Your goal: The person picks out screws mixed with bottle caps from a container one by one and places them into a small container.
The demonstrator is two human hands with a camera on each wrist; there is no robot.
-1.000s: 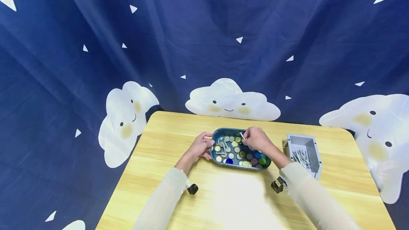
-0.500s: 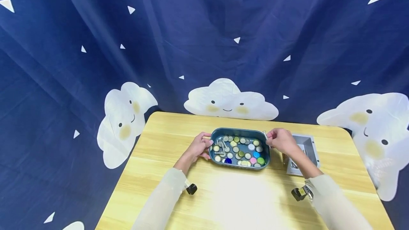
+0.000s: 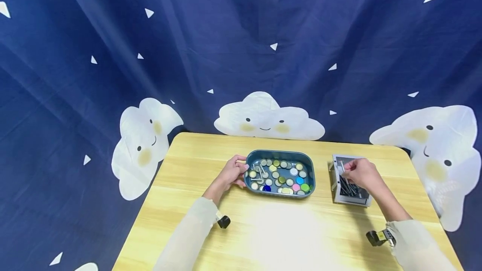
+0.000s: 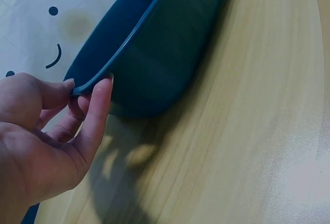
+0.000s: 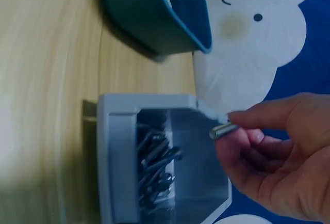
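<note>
My left hand [image 3: 229,173] pinches the left rim of an oval dark teal tray [image 4: 154,74], thumb inside and fingers beneath the lip. Several round caps in gold, silver, blue, pink and green lie in the tray, with a few silver bolts [image 3: 260,172] at its left end. Over a grey bin [image 5: 121,167], my right hand [image 3: 363,174] pinches a silver bolt [image 5: 223,130] between thumb and fingers. A heap of bolts [image 5: 157,167] lies inside the bin, partly behind the hand in the head view.
Both containers stand on a light wooden table [image 3: 278,233], the grey bin to the right of the tray with a gap between. A dark blue curtain [image 3: 188,45] with clouds hangs behind the table's back edge.
My right hand has moved right, from above the tray to above the grey bin, carrying the bolt. The left hand stays at the tray's rim.
</note>
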